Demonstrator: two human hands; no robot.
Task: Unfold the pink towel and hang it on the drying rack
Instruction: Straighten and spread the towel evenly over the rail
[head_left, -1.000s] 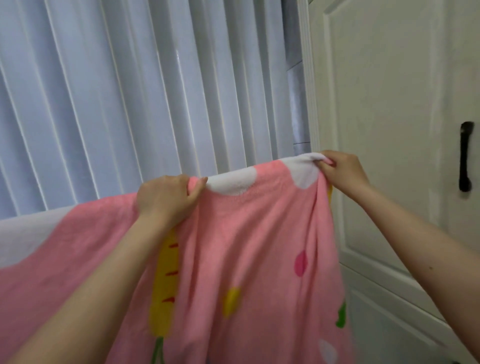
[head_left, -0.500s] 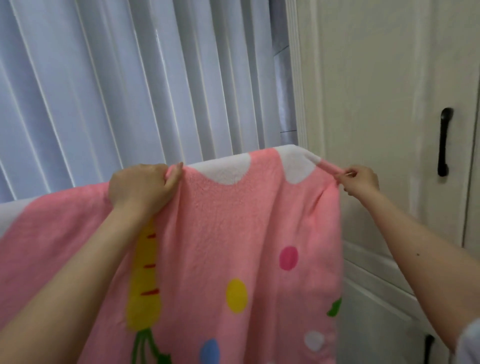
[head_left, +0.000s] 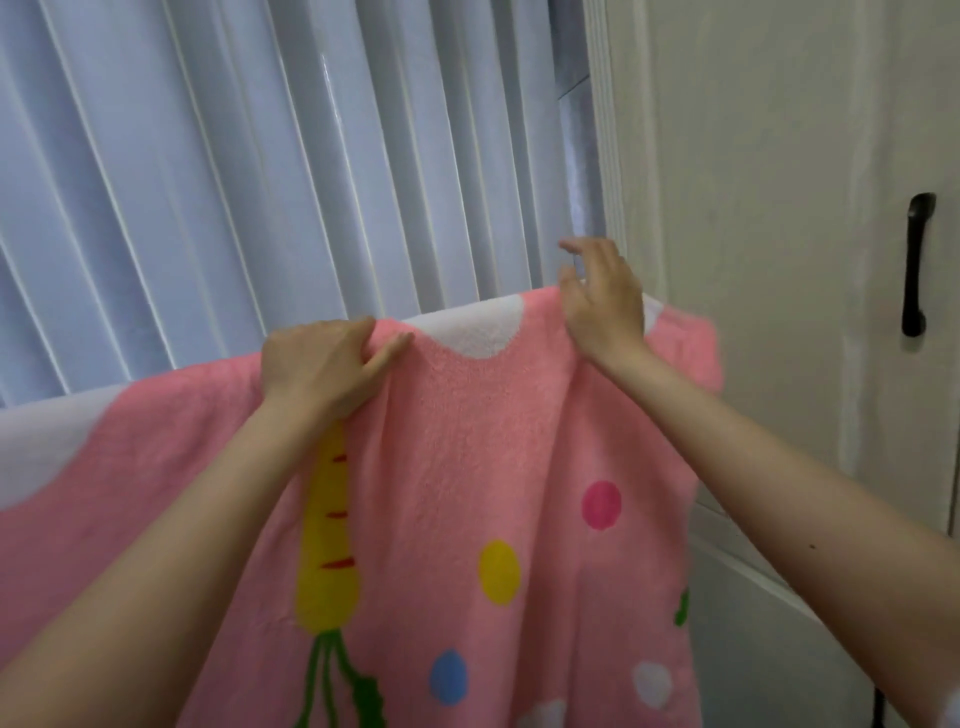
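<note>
The pink towel (head_left: 467, 467), printed with a yellow carrot, coloured dots and white patches, hangs spread out in front of me, its top edge draped along a straight line. The drying rack itself is hidden under the cloth. My left hand (head_left: 322, 364) pinches the towel's top edge left of the middle, fingers over the back and thumb on the front. My right hand (head_left: 602, 296) hovers at the top edge near the right end, fingers spread and lifted, its palm just at the cloth without gripping.
White vertical blinds (head_left: 260, 171) fill the space behind the towel. On the right stands a cream panelled door (head_left: 779, 260) with a black handle (head_left: 917, 265), close to the towel's right edge.
My right hand let go of the towel's right corner and moved left and up over the top edge, opening its fingers. The left hand kept its grip. The towel hangs flatter.
</note>
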